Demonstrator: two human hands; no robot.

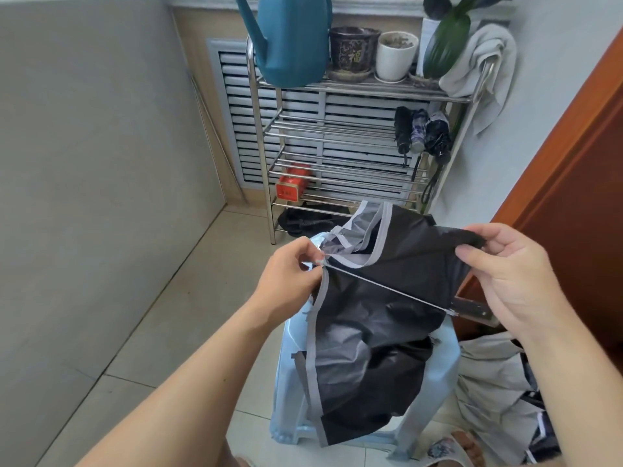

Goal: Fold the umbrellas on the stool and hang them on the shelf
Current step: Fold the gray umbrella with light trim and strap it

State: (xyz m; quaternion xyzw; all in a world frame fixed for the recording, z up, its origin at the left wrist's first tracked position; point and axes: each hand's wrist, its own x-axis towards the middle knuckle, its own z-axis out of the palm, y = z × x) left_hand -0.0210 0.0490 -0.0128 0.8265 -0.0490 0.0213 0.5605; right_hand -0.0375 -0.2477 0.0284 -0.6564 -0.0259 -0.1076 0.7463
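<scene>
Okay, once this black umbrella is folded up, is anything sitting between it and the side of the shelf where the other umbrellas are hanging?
Nothing visible blocks it. The black umbrella is held over the stool, and the floor up to the shelf looks open. Three hanging umbrellas already crowd the right end.

Folded umbrellas [423,133] crowded the shelf [337,129] at one o'clock; rails toward eleven o'clock lay bare and reachable.

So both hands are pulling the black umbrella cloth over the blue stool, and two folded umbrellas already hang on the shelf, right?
Not quite: the head view shows three folded umbrellas hanging on the shelf, not two. The rest holds: left hand and right hand grip the black umbrella over the blue stool.
</scene>
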